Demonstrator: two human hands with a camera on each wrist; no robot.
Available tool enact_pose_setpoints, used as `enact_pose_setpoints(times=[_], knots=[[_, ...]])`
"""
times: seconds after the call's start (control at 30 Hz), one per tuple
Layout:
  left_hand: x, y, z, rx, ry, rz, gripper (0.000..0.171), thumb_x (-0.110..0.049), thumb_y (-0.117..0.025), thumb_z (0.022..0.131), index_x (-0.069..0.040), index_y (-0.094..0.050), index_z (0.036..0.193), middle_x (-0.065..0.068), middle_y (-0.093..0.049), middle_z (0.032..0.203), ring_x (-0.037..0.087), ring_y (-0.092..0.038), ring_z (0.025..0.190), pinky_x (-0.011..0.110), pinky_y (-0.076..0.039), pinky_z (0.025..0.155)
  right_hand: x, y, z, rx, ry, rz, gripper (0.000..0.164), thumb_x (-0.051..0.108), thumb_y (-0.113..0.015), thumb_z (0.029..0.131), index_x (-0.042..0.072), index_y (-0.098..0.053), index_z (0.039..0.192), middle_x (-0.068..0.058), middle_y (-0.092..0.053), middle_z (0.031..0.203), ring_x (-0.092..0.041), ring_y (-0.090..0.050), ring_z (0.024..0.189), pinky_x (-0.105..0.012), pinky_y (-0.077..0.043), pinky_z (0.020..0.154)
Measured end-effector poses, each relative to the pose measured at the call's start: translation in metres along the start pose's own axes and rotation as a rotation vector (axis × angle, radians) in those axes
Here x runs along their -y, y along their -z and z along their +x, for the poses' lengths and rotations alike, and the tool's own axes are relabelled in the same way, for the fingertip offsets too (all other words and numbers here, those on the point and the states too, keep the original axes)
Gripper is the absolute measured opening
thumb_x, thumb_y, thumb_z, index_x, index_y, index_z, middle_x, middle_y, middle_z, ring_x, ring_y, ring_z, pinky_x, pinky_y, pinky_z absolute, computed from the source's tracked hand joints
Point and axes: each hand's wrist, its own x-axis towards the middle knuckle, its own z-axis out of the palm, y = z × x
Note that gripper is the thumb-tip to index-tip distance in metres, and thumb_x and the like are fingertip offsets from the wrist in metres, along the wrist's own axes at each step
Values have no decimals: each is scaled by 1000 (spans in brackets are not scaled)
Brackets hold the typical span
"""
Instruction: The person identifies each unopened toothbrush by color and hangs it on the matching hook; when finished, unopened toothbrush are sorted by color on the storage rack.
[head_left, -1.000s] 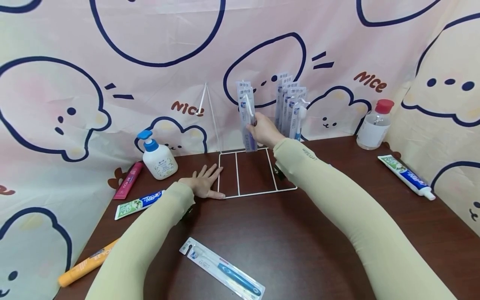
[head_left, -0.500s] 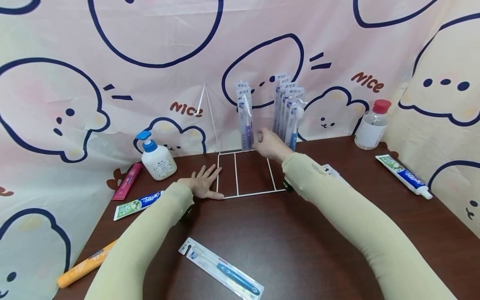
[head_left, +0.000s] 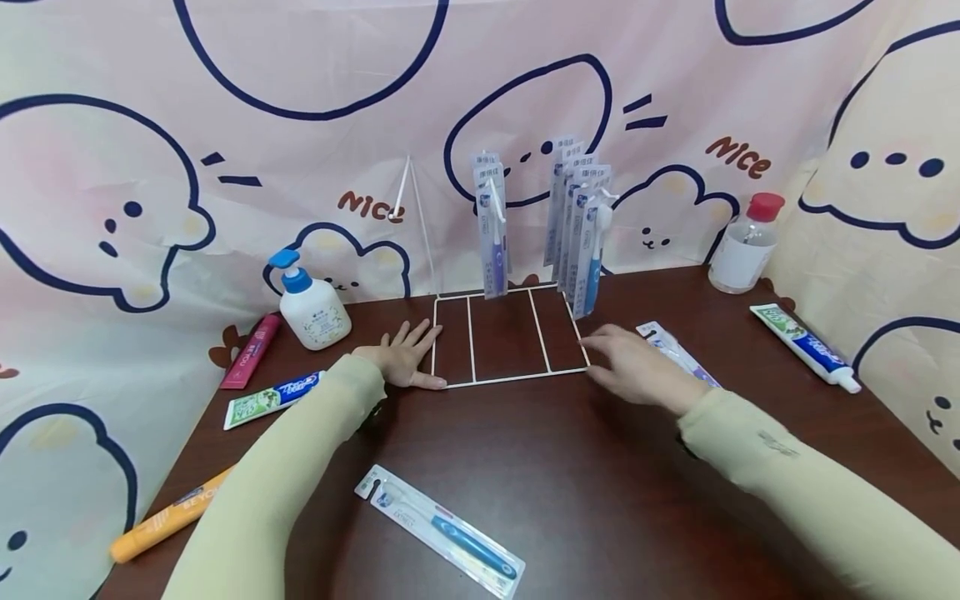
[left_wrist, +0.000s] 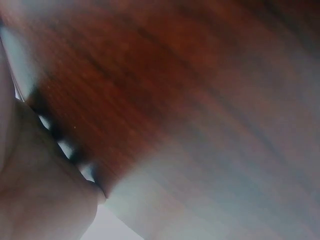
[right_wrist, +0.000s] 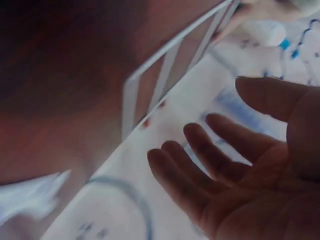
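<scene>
A white wire rack (head_left: 512, 379) stands against the back cloth, its base on the dark table. My left hand (head_left: 403, 357) lies with fingers spread at the left side of that base. By the base's front right corner is my right hand (head_left: 633, 362), its fingertips right at the wire. The right wrist view shows the same hand (right_wrist: 220, 175) with loosely bent fingers and nothing in them. Packaged purple toothbrushes (head_left: 492, 250) hang on the middle hook. Several packaged blue toothbrushes (head_left: 591, 258) hang on the right one, while the left hook (head_left: 400, 196) is bare.
A packaged blue toothbrush (head_left: 442, 533) lies in front, a packaged purple one (head_left: 693, 365) beyond my right hand. Around the sides are a pump bottle (head_left: 315, 315), pink tube (head_left: 253, 352), toothpaste tubes (head_left: 262, 407), (head_left: 806, 346), orange tube (head_left: 172, 515) and red-capped bottle (head_left: 742, 254).
My right hand has let go of the packaged purple toothbrush, now hanging on the middle hook, and has come down and right to the rack's front corner. The left hand stays put.
</scene>
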Motion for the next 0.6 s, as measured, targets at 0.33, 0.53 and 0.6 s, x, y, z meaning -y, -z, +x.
enact_pose_setpoints(times=[0.33, 0.53, 0.6], knots=[[2, -1, -1, 3, 6, -7, 114, -85, -41, 66, -25, 10, 147, 5, 14, 152, 36, 11, 136, 63, -5, 101, -97, 11, -37, 147, -382, -53, 63, 33, -62, 85, -15, -47, 124, -35, -48, 117, -41, -48, 100, -58, -36, 86], [2, -3, 2, -3, -2, -12, 113, -85, -40, 65, -26, 11, 147, 3, 16, 152, 35, 12, 136, 63, -4, 101, -115, 8, -45, 174, -423, -72, 68, 36, -67, 81, -16, -49, 120, -36, -49, 112, -44, -46, 96, -60, -37, 81], [1, 0, 0, -1, -4, -20, 112, -84, -41, 67, -25, 10, 147, 4, 15, 152, 36, 13, 136, 63, -3, 100, -115, 10, -46, 172, -417, -78, 62, 30, -68, 81, -16, -50, 119, -36, -50, 111, -44, -47, 96, -60, -37, 81]])
